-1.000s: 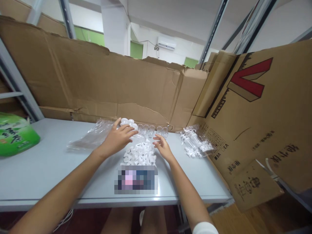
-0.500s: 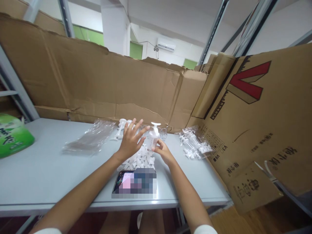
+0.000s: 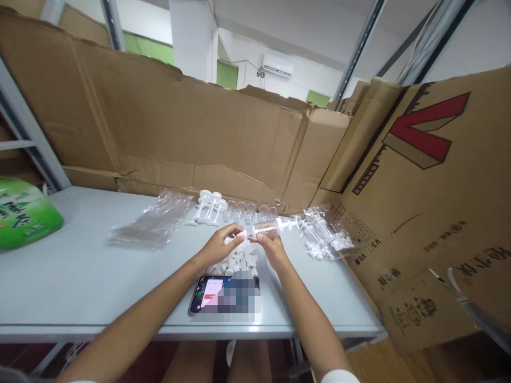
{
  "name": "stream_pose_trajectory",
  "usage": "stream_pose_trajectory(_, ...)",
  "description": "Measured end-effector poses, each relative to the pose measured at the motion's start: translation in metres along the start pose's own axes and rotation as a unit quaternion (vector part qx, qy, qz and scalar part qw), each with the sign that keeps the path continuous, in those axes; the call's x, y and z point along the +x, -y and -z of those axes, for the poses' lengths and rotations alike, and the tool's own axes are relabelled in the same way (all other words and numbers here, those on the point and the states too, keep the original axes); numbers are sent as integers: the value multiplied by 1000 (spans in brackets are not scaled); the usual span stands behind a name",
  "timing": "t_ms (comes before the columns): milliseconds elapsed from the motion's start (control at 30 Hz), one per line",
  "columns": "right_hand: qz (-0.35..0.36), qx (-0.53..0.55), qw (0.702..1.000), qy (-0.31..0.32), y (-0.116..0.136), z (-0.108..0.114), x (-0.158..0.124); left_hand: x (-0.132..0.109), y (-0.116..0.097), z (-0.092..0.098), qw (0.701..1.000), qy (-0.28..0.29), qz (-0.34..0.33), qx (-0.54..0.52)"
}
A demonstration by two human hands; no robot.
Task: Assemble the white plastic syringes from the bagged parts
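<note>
My right hand (image 3: 273, 250) is closed round a clear plastic syringe (image 3: 266, 229) with printed marks and a white plunger. The syringe lies sideways in the air, its plunger end to the right. At its left end, my left hand (image 3: 217, 246) pinches a small white plastic piece (image 3: 244, 233); whether the piece touches the tip I cannot tell. Below the hands is a pile of small white plastic pieces (image 3: 239, 260). Behind them stand several white plungers (image 3: 211, 205) and a row of clear barrels (image 3: 241, 210).
A phone (image 3: 207, 298), partly blurred out, lies near the front edge of the table (image 3: 120, 287). Clear plastic bags (image 3: 151, 223) lie to the left, a bag of syringes and white parts (image 3: 325, 236) to the right. A green package (image 3: 27, 215) sits far left. Cardboard (image 3: 199, 133) walls the back and right.
The syringe has turned from upright to sideways in my right hand. My left hand, earlier raised with spread fingers, has come down to its tip and now pinches a small white piece.
</note>
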State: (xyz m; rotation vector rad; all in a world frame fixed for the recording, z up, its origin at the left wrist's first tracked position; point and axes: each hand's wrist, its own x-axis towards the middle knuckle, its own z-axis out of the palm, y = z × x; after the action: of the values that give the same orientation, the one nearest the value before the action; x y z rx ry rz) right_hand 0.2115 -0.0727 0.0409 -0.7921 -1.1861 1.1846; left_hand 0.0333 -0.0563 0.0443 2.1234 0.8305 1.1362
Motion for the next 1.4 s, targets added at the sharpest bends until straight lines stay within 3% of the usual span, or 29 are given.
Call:
stream_pose_trajectory(133, -5, 36, 999, 0, 3, -8, -4, -3, 4, -2, 991, -54, -58, 111)
stream_pose_trajectory(267, 16, 79, 997, -4, 6, -16, -7, -8, 5, -4, 976, -67, -102, 180)
stream_pose_trajectory(500, 11, 109, 994, 18, 7, -20, -11, -11, -2, -9, 998, -52, -1, -17)
stream_pose_trajectory(567, 11, 112, 993, 22, 8, -21, -11, -11, -2, -11, 998, -60, 14, -26)
stream_pose_trajectory(700, 10, 101, 995, -11, 7, -24, -11, -12, -2, -12, 986, -96, -46, 131)
stream_pose_trajectory(833, -9, 104, 994, -43, 0, -28, -11, -10, 5, -9, 936, -125, -133, 301)
stream_pose_trajectory(933, -23, 120, 990, -65, -5, -31, -11, -8, 10, -10, 900, -130, -149, 388)
stream_pose_trajectory(1033, -22, 128, 989, -72, -4, -31, -12, -9, 11, -12, 892, -104, -140, 417)
stream_pose_trajectory(1233, -26, 127, 991, -39, -2, -32, -13, -14, 3, -12, 966, -33, -49, 250)
stream_pose_trajectory(1333, -2, 103, 994, -20, -2, -33, -14, -15, 1, -14, 996, -28, 19, 82)
stream_pose_trajectory(1400, 17, 73, 997, -7, -1, -32, -14, -13, 1, -14, 993, -4, 95, -75)
